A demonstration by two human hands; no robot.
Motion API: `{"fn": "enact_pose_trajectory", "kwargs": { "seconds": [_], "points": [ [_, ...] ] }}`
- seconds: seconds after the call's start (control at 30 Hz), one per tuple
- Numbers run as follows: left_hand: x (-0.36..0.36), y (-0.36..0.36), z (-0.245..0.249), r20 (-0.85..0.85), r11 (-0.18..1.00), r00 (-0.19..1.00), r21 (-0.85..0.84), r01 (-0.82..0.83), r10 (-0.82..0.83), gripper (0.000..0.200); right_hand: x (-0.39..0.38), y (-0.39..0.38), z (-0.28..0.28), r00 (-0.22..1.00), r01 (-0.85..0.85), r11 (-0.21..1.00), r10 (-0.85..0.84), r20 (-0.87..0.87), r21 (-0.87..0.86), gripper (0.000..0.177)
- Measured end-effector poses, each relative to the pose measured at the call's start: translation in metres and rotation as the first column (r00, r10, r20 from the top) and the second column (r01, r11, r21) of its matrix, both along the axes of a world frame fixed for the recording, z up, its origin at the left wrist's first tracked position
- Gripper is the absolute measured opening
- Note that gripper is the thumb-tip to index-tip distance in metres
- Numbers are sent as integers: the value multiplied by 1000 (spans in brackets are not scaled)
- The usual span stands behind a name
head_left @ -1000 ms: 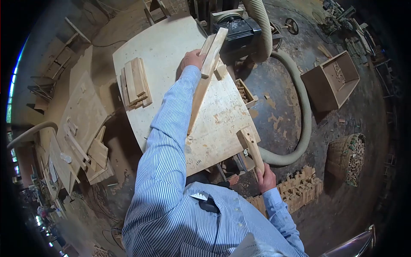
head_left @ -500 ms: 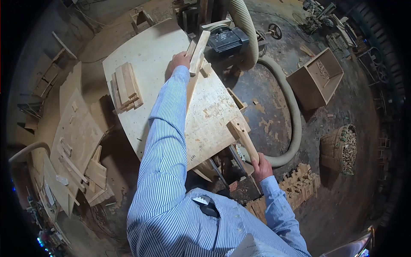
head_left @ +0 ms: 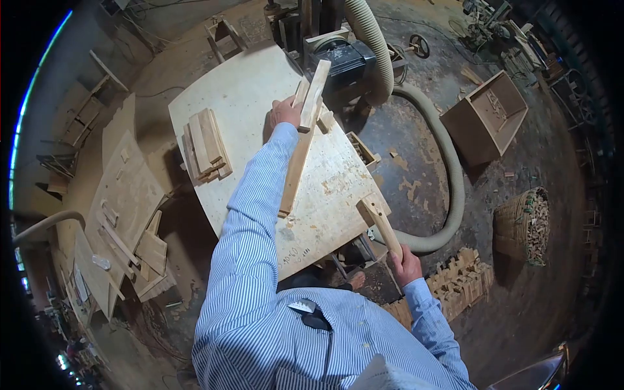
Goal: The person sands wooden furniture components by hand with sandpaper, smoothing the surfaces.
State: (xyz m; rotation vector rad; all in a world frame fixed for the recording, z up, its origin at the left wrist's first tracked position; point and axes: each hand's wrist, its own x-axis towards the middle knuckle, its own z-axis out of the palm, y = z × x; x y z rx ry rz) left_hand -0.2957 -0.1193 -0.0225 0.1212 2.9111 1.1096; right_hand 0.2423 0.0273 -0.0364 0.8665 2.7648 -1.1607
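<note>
My left hand (head_left: 285, 114) is closed at the side of a short wooden block (head_left: 315, 97) on the pale plywood table (head_left: 234, 81), near the motor. A narrower strip of wood (head_left: 301, 93) lies alongside it, close to my fingers; which piece the fingers grip is partly hidden. A long wooden strip (head_left: 299, 170) runs from there towards me, partly behind my sleeve. Low on the right, my right hand (head_left: 407, 265) is wrapped round the end of a wooden lever (head_left: 383, 227), whose other end sits at the table's near right corner.
Stacked boards (head_left: 207, 144) lie on the table's left side. Beyond the block stands a dark motor (head_left: 348, 64) with a ribbed hose (head_left: 448, 162) curving over the floor. At right are an open wooden box (head_left: 478, 127), a basket of offcuts (head_left: 520, 224) and piled notched blocks (head_left: 461, 279).
The whole view has shifted, so the table and both hands appear lower and further right. My left hand sits slightly nearer to me along the wood. My right hand keeps its hold on the lever.
</note>
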Motion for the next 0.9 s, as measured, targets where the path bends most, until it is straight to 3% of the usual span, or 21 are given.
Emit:
{"fn": "enact_pose_trajectory", "kwargs": {
  "seconds": [0.13,0.2,0.23,0.33,0.4,0.47,0.5,0.53,0.6,0.63,0.73,0.77,0.9],
  "points": [
    [0,-9,-2,-19,994,995,38,102,-101,51,-2,0,10,1000,-14,1000,14,21,6,38],
    [-4,-8,-2,-135,1000,991,-3,23,-23,46,-3,-2,15,1000,5,1000,-4,15,-10,37],
    [-7,-11,-4,-310,998,950,-53,25,-41,40,-3,-2,18,1000,5,1000,-5,21,-18,37],
    [-12,-20,7,-406,972,905,-234,30,-126,39,-2,-3,24,1000,-2,1000,2,9,-17,36],
    [-1,-25,8,-410,967,897,-244,68,-167,35,-2,-2,26,1000,-23,999,24,-21,31,35],
    [2,-27,6,-224,991,967,24,131,-123,32,-3,0,31,1000,-23,1000,23,-4,14,35],
    [-2,-29,-5,-273,999,962,31,26,-16,33,-2,-1,35,1000,-24,1000,24,17,2,35],
    [-2,-31,-11,-266,999,964,26,30,-22,33,1,-3,36,1000,-19,1000,19,23,-3,35],
    [-11,-35,-23,-51,998,998,34,43,-42,36,-1,0,37,999,-25,999,24,47,24,34],
    [-19,-32,-36,20,979,998,196,50,-55,35,-2,0,37,998,-30,999,29,47,25,34],
    [-15,-15,-34,132,942,991,334,-12,-34,30,-3,0,38,999,-31,999,30,34,34,34],
    [-21,-9,-44,27,943,1000,334,4,-14,25,-3,0,38,999,-17,1000,17,51,17,34],
    [-33,8,-36,48,923,999,386,-10,-9,21,-4,0,39,997,-18,1000,19,80,-13,35]
  ]
}}
